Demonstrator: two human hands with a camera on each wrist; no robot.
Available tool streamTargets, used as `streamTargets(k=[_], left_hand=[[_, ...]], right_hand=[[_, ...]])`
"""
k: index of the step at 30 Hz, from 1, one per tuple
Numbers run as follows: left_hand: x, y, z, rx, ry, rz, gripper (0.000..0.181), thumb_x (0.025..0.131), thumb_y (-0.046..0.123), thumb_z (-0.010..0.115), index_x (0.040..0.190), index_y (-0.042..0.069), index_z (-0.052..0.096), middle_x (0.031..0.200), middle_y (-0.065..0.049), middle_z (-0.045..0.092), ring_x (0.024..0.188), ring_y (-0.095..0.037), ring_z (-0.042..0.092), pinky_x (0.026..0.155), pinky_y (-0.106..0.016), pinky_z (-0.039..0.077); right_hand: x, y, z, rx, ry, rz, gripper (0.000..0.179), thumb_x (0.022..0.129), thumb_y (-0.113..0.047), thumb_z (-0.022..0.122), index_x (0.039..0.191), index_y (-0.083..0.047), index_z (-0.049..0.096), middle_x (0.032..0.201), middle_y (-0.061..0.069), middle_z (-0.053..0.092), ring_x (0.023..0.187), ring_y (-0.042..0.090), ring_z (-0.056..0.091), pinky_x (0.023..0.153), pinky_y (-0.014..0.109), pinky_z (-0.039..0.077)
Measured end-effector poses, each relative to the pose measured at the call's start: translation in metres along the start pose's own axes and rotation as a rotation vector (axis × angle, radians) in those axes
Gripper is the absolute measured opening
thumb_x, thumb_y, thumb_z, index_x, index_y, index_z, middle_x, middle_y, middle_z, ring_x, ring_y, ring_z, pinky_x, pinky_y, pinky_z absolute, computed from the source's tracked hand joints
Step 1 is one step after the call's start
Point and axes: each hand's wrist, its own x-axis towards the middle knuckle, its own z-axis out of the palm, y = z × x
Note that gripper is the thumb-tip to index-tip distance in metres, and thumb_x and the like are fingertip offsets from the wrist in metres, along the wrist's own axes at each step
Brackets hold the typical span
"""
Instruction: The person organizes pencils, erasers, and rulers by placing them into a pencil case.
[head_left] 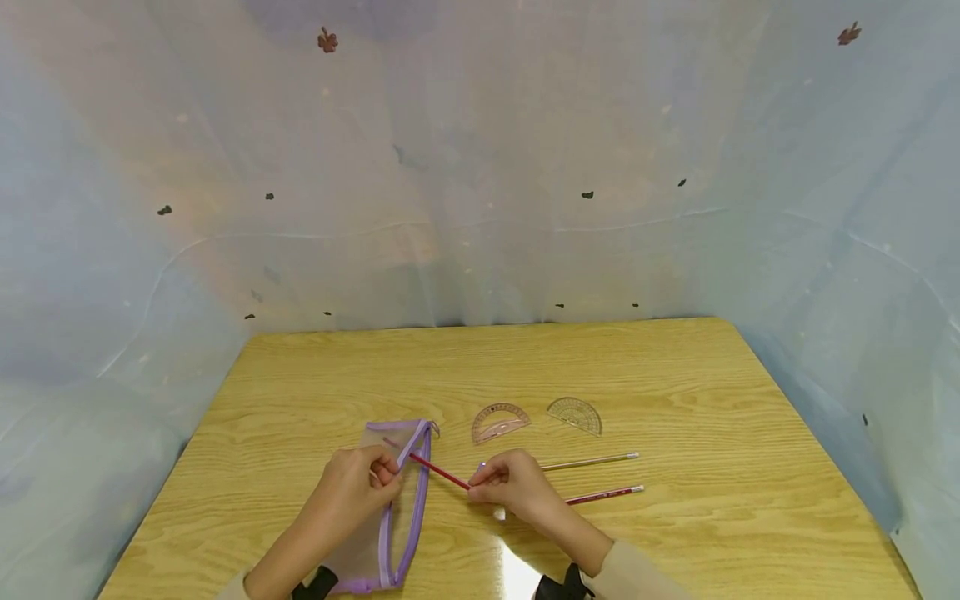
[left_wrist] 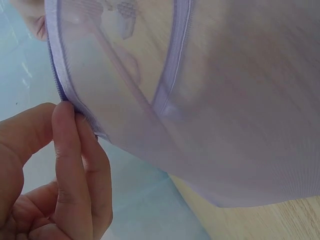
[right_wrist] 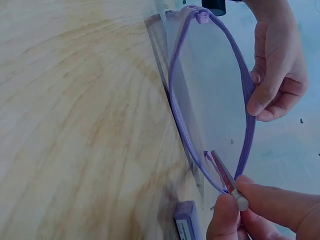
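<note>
A see-through mesh zip pouch (head_left: 423, 510) with purple trim lies at the left, its mouth held apart toward the right. My left hand (head_left: 365, 481) pinches the upper edge of the mouth between thumb and fingers, as the left wrist view also shows. With thumb and fingertips, my right hand (head_left: 517, 486) grips a red pencil (head_left: 442, 475) near its white-tipped end (right_wrist: 241, 202). The pencil's far end reaches through the mouth and shows through the mesh (left_wrist: 120, 67). Below the right hand, a small purple block with a printed label (right_wrist: 187, 220) sits on the table, mostly hidden in the head view.
Two clear protractors, one pinkish (head_left: 501, 430) and one colourless (head_left: 576, 413), lie beyond the hands. A gold pencil (head_left: 592, 462) and another red pencil (head_left: 606, 495) lie to the right on the wooden table (head_left: 712, 433). A pale sheet (head_left: 480, 167) hangs behind.
</note>
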Motion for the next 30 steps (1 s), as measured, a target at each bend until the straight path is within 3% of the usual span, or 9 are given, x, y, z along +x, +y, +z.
streamTargets(k=[3, 10, 16, 23, 30], left_hand=[[-0.001, -0.001, 0.000, -0.011, -0.008, -0.008, 0.016, 0.077, -0.006, 0.073, 0.076, 0.007, 0.065, 0.067, 0.009, 0.058, 0.058, 0.000, 0.053, 0.052, -0.018, 0.050], [-0.001, -0.001, -0.001, -0.031, -0.014, -0.018, 0.013, 0.078, -0.007, 0.072, 0.077, 0.005, 0.066, 0.067, 0.007, 0.058, 0.058, -0.001, 0.054, 0.052, -0.018, 0.051], [-0.003, -0.001, -0.001, -0.026, -0.010, -0.014, 0.016, 0.077, -0.007, 0.072, 0.076, 0.007, 0.065, 0.067, 0.008, 0.058, 0.059, 0.000, 0.054, 0.052, -0.018, 0.051], [-0.002, 0.001, -0.002, -0.021, -0.007, -0.024, 0.014, 0.076, -0.007, 0.072, 0.076, 0.006, 0.066, 0.067, 0.007, 0.059, 0.059, -0.001, 0.054, 0.052, -0.018, 0.051], [0.000, 0.003, -0.003, -0.025, -0.011, -0.016, 0.014, 0.076, -0.007, 0.072, 0.075, 0.006, 0.067, 0.066, 0.007, 0.059, 0.058, 0.000, 0.054, 0.051, -0.018, 0.050]], right_hand=[[0.002, 0.000, 0.003, -0.010, 0.004, -0.016, 0.007, 0.085, 0.001, 0.076, 0.089, 0.007, 0.073, 0.082, 0.012, 0.071, 0.071, 0.032, 0.069, 0.061, 0.030, 0.059], [0.006, -0.001, 0.010, -0.044, 0.034, -0.034, 0.007, 0.084, 0.001, 0.077, 0.088, 0.006, 0.074, 0.079, 0.012, 0.071, 0.066, 0.021, 0.066, 0.057, 0.020, 0.053], [0.009, -0.004, 0.016, -0.027, 0.036, -0.031, 0.007, 0.084, 0.003, 0.077, 0.088, 0.008, 0.073, 0.079, 0.013, 0.071, 0.070, 0.032, 0.069, 0.058, 0.022, 0.055], [0.016, -0.002, 0.023, -0.044, 0.045, -0.037, 0.008, 0.083, 0.001, 0.078, 0.087, 0.008, 0.074, 0.077, 0.010, 0.071, 0.064, 0.011, 0.062, 0.056, 0.017, 0.050], [0.020, 0.002, 0.028, -0.051, 0.065, -0.052, 0.006, 0.083, 0.003, 0.077, 0.086, 0.008, 0.074, 0.075, 0.010, 0.070, 0.062, 0.009, 0.062, 0.055, 0.017, 0.050]])
